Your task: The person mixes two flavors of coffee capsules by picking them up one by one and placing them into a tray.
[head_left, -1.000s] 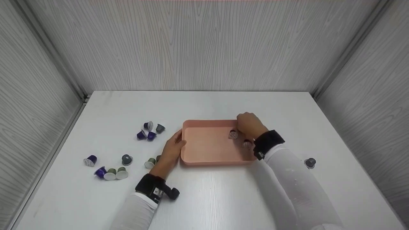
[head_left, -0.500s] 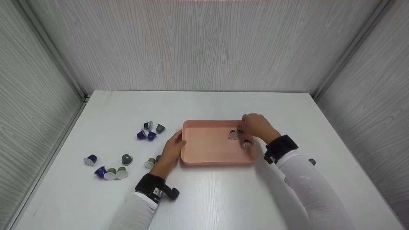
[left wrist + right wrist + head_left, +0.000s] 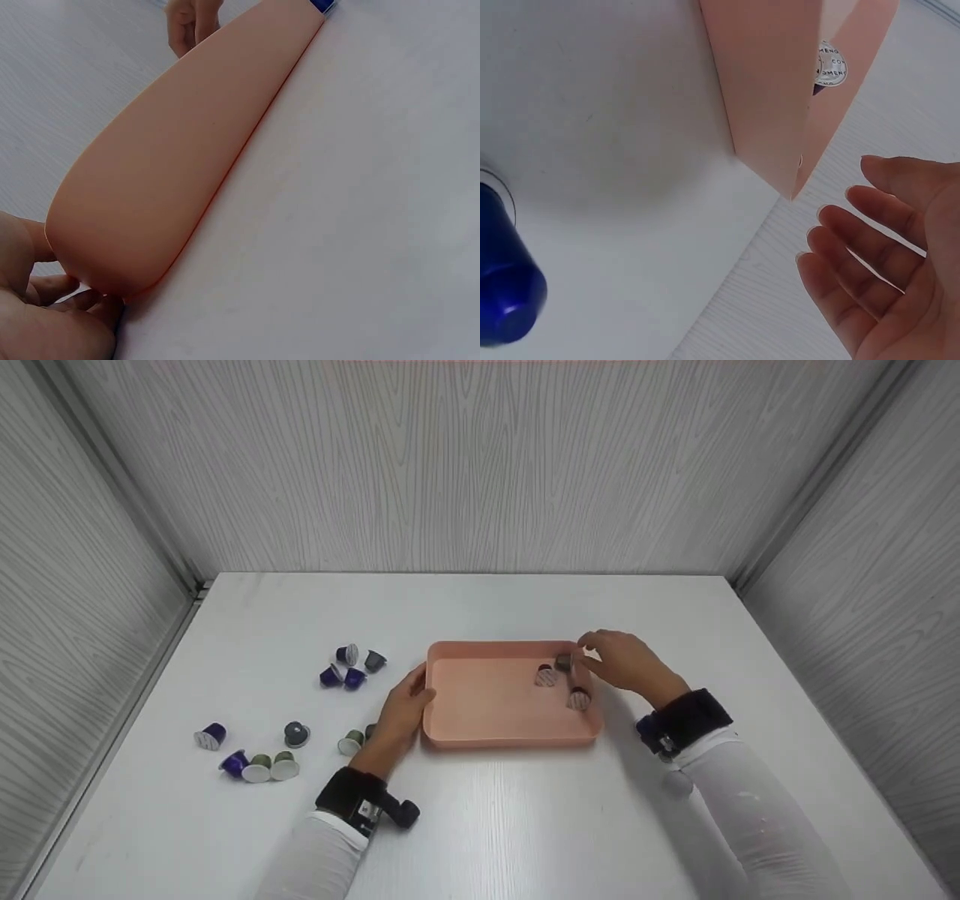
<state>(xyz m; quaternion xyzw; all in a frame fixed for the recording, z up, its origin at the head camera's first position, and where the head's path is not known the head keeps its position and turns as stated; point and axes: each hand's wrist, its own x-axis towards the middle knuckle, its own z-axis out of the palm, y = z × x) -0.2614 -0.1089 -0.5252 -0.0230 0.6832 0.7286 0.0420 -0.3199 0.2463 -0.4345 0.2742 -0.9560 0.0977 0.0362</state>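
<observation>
My left hand [image 3: 403, 711] grips the left side of a shallow pink tray [image 3: 480, 741], thumb over the rim; the left wrist view shows its fingers [image 3: 52, 289] curled against the tray's corner. Inside the tray's right part lie a dark grey-green coffee capsule [image 3: 563, 662] and two capsules with printed lids, one lid [image 3: 546, 679] near it and another lid [image 3: 579, 701] closer to the front. Over the tray's back right corner is my right hand [image 3: 628, 661]. Its fingers are spread and relaxed with nothing between them, as the right wrist view shows.
Several purple, green and grey capsules lie left of the tray, including a grey one [image 3: 297, 734] and a purple one [image 3: 235, 763]. A green capsule [image 3: 352, 742] sits by my left wrist. A shiny blue capsule [image 3: 510, 285] shows in the right wrist view. Panel walls enclose the table.
My right hand has let go of the grey-green capsule, which now lies in the tray, and has drawn back to the right with its fingers opening. The left hand stays on the tray.
</observation>
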